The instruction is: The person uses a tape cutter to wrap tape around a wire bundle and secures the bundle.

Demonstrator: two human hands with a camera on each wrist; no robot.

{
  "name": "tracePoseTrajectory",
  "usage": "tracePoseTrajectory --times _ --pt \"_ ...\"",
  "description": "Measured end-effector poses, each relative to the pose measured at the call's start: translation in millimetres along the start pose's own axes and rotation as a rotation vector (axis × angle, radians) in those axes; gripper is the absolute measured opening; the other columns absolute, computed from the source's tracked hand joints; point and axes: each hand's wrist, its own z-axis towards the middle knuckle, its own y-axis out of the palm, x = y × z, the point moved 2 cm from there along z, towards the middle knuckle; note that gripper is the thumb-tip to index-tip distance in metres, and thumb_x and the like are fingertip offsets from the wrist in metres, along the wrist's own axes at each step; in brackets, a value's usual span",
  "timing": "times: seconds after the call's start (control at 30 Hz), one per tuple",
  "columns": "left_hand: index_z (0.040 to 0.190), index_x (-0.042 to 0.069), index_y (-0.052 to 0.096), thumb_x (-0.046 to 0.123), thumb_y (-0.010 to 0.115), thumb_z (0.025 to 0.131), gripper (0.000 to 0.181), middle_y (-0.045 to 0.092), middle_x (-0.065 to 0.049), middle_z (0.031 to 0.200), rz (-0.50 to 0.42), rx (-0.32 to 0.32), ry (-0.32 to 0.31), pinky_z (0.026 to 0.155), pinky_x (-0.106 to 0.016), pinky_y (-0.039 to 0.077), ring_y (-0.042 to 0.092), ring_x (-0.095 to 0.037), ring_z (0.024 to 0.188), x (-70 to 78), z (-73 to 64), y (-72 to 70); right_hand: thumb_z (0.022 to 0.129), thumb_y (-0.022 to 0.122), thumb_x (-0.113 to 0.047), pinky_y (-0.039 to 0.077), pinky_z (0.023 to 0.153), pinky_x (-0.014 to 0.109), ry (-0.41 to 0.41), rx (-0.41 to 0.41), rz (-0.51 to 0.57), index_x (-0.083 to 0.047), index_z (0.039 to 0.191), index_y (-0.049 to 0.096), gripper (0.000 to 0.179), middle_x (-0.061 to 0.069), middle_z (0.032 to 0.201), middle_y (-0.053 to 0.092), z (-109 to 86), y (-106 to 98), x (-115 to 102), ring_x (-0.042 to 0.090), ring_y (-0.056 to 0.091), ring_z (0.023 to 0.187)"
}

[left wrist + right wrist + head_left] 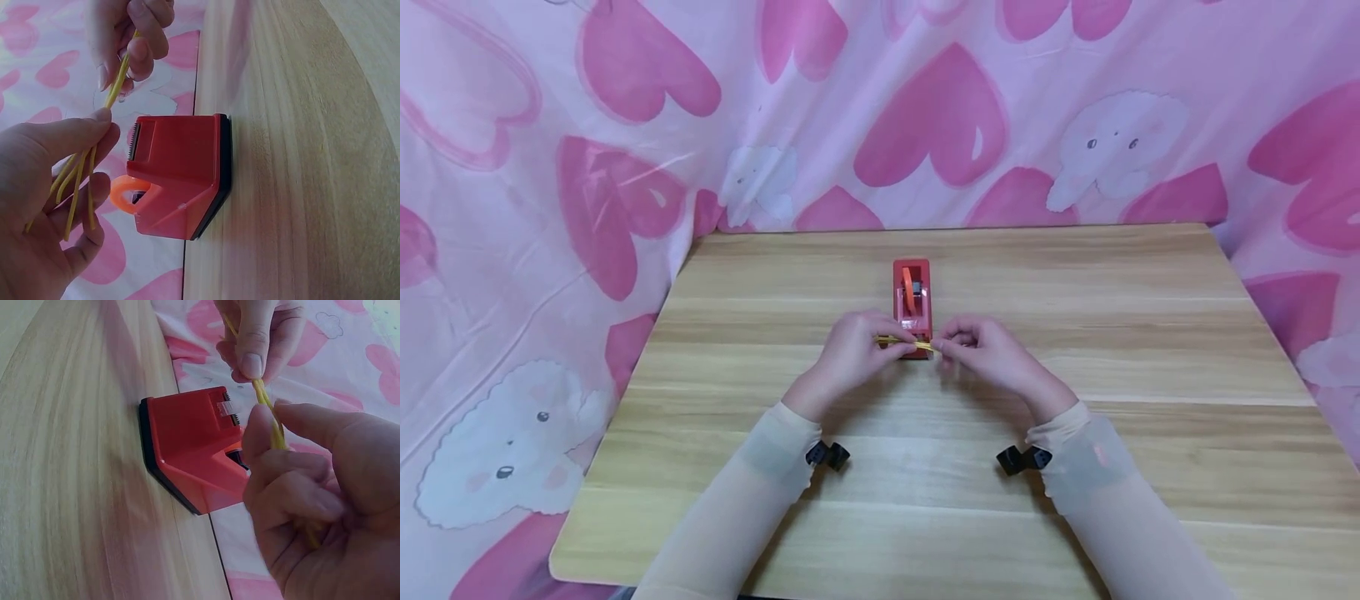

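Note:
A small bundle of yellow cords point(119, 78) stretches between both hands in front of a red tape dispenser point(178, 153). My left hand point(852, 343) pinches the bundle between thumb and fingertips; several loose ends fan down across its palm in the left wrist view. At the other side, my right hand point(988, 348) holds the cords with its fingers curled, and a cord end shows low in its palm in the right wrist view. The dispenser carries an orange roll of tape point(122, 195), and a clear tape end point(226, 409) lies at its toothed cutter.
The dispenser stands on a wood-grain table point(1112, 333), just beyond the hands. A pink curtain with hearts point(955, 117) hangs behind the table's back edge and along its sides. Dark wrist cameras point(829, 456) sit on both sleeves.

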Motion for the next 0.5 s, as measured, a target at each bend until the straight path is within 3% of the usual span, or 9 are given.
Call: tracePoseTrajectory --times 0.2,0.37,0.5 --pt "0.097 0.022 0.084 0.022 0.084 0.088 0.008 0.078 0.007 0.095 0.010 0.012 0.019 0.081 -0.031 0.052 0.063 -0.008 0.088 0.2 -1.6 1.1 0.106 0.059 -0.027 0.045 0.056 0.026 0.036 -0.037 0.049 -0.004 0.112 0.069 0.026 0.025 0.098 0.071 1.4 0.7 4.2 0.032 0.055 0.068" --pt "0.093 0.021 0.084 0.021 0.085 0.087 0.007 0.078 0.007 0.094 0.022 0.023 0.023 0.082 -0.032 0.053 0.064 -0.009 0.089 0.3 -2.8 2.6 0.103 0.065 -0.024 0.053 0.066 0.034 0.021 -0.021 0.045 -0.008 0.111 0.071 0.019 0.023 0.104 0.073 1.3 1.2 6.3 0.039 0.062 0.081" --pt "0.090 0.022 0.083 0.020 0.087 0.085 0.007 0.077 0.007 0.096 0.028 0.022 0.008 0.087 -0.033 0.053 0.064 -0.010 0.094 0.0 -3.1 3.7 0.099 0.071 -0.020 0.054 0.074 0.037 -0.038 0.014 0.020 -0.009 0.106 0.073 0.013 0.017 0.102 0.074 1.0 0.6 5.0 0.039 0.064 0.088"
